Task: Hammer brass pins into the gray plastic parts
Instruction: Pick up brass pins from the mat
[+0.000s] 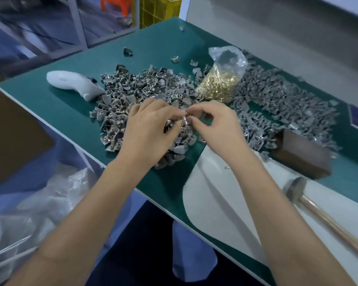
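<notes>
Over the near gray plastic parts pile [145, 112], the left hand [151, 129] pinches one part while the right hand [213, 122] pinches what looks like a brass pin, which should seat straight before hammering.

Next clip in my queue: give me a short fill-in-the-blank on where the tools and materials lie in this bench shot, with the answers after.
1. The brass pins sit in a clear plastic ____.
2. The hammer lies untouched on the ____ board, near the right forearm.
3. Both hands, left hand and right hand, pinch a small piece over the pile of ____ plastic parts.
4. The bench has a ____ mat.

Answers: bag; white; gray; green
</notes>
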The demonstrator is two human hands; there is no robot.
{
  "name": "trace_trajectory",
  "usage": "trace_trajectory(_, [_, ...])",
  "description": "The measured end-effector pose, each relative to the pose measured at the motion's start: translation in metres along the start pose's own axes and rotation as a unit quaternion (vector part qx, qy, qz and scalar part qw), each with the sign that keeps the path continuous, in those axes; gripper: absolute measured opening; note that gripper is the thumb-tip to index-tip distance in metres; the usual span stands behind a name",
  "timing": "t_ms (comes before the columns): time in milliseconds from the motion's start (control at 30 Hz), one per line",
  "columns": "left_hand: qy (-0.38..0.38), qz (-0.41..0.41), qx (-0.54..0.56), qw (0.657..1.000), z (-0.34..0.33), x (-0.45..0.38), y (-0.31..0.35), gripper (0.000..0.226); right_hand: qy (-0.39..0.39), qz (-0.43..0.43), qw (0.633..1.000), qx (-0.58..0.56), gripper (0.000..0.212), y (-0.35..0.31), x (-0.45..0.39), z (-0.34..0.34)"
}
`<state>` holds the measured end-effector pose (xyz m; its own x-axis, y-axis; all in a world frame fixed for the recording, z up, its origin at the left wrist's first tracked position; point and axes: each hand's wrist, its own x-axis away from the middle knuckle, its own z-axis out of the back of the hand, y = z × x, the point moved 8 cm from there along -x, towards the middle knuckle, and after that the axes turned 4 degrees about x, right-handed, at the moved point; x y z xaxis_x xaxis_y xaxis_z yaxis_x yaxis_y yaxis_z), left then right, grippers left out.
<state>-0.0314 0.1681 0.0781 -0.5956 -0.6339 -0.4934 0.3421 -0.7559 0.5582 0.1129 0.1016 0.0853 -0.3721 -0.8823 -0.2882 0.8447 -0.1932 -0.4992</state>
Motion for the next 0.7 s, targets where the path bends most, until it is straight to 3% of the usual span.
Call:
trace_trajectory(200, [-0.062, -0.072, 0.103, 0.99, -0.039, 0.019, 0.057, 0.015, 0.057, -0.077, 0.995, 0.023, 0.01, 0.067, 0.06, 0.057])
trace_trajectory(367, [-0.143, -0.041, 0.034, 0.988, -0.081, 0.035, 0.069, 0.019, 0.084, -0.147, 0.985, 0.044, 0.011, 0.113, 0.116, 0.084])
trace_trajectory(467, [-0.154, -0.025, -0.009, 0.988, -0.093, 0.031, 0.071, 0.025, 0.094, -0.151, 0.983, 0.051, 0.011, 0.124, 0.133, 0.086])
trace_trajectory(600, [-0.164, -0.015, -0.052, 0.985, -0.099, 0.02, 0.074, 0.009, 0.089, -0.153, 0.983, 0.041, 0.01, 0.127, 0.141, 0.08])
trace_trajectory(700, [-0.159, -0.022, -0.07, 0.985, -0.101, 0.017, 0.078, 0.01, 0.089, -0.142, 0.984, 0.068, 0.01, 0.124, 0.141, 0.079])
